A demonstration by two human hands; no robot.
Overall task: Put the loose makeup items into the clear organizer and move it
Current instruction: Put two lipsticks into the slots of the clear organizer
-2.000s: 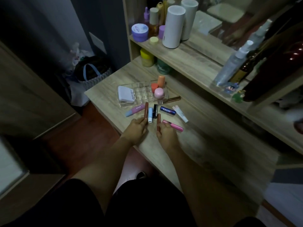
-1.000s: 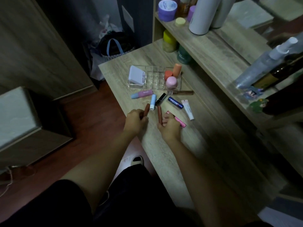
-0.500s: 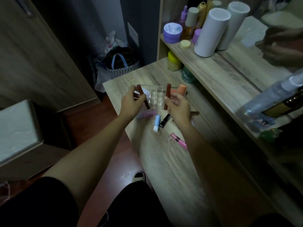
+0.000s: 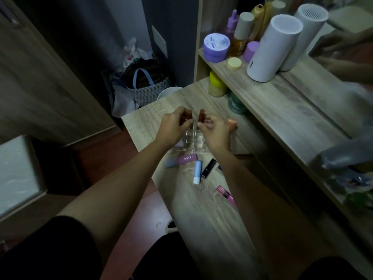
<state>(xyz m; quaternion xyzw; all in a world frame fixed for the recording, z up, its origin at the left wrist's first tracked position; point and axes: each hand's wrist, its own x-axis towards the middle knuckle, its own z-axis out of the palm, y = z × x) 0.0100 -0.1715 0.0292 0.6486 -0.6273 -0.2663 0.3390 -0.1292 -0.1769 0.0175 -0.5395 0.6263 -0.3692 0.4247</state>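
Organizer sitting mid-frame on desk, both hands pinching brown tubes: left hand, right hand. Still waiting below: pink tube, blue stick, black lipstick. Not moving it yet.

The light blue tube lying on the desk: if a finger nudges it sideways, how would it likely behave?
The light blue tube looks round and lies flat on the smooth wooden desk, so it would probably roll rather than slide. It seems small and likely light, easy to pinch. The black lipstick lies close beside it and might get knocked.
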